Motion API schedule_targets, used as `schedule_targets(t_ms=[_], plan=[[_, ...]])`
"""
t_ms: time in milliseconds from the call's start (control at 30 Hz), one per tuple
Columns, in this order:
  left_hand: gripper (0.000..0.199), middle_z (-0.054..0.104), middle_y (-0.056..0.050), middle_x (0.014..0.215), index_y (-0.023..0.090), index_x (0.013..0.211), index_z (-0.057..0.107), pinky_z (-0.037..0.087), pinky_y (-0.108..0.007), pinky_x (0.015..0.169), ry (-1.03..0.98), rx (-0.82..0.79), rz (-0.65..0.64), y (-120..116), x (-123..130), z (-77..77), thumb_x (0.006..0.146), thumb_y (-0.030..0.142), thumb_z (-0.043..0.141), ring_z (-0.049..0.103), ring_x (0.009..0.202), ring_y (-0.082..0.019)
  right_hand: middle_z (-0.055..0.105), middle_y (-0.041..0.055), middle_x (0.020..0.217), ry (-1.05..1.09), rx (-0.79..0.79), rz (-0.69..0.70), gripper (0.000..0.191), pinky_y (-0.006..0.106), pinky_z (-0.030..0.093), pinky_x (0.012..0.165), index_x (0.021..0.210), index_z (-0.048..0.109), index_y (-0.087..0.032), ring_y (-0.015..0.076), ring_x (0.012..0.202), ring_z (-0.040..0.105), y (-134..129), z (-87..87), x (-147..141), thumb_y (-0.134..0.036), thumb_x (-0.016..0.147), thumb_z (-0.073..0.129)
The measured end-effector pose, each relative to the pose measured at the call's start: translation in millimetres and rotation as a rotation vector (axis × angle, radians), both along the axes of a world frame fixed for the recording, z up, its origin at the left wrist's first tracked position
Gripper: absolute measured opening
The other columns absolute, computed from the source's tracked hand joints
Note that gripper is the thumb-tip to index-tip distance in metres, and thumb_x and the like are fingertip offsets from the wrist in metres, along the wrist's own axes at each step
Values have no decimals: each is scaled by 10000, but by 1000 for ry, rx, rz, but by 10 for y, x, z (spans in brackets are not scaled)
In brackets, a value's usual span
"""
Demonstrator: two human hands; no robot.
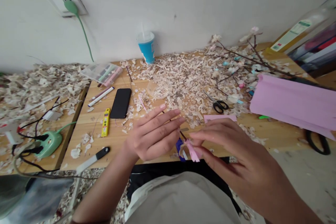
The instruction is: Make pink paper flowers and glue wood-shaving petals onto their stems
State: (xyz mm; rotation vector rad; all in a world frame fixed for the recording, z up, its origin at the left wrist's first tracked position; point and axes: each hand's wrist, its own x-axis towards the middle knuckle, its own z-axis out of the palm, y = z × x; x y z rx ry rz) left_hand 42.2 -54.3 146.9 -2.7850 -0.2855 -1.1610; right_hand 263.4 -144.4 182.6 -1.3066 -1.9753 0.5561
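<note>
Near the table's front edge, my left hand point(156, 134) has its fingers stretched out over a thin dark stem point(183, 135), which passes beneath them. To its right, the fingertips of my right hand point(225, 143) pinch a piece of pink paper point(193, 151) at the lower end of the stem. Something dark blue point(180, 148) is beside the pink paper, partly behind my left fingers. A pink paper strip point(219, 117) lies just behind my right hand. Further back are small scissors point(219, 106) with black handles.
Petals and scraps point(181, 73) cover much of the table. A blue cup point(146, 47) stands by the wall. Left are a phone point(120, 103), a yellow box point(105, 122), a knife point(93, 160) and a green socket point(49, 143). Right are branches point(252, 59), pink sheets point(294, 103) and a bottle point(294, 36).
</note>
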Motion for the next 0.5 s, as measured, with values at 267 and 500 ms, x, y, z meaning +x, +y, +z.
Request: schedule_targets(t_ms=[267,500], plan=[[45,763,-115,1149,137,947,671,506,-476,1111,3,-1,-17,13,25,-4,911,131,645,625,1253,-271,721,-4,1026,18,1,42,214,348,521,954,1129,614,-279,170,1036,636,22,0,19,-164,956,562],[58,764,-87,1157,171,968,664,529,-481,1086,-6,-3,-24,36,-1,-68,942,162,613,629,1246,-249,729,7,1048,18,-12,26,210,362,542,941,1122,632,-284,192,1087,639,34,-20,36,-192,935,602]])
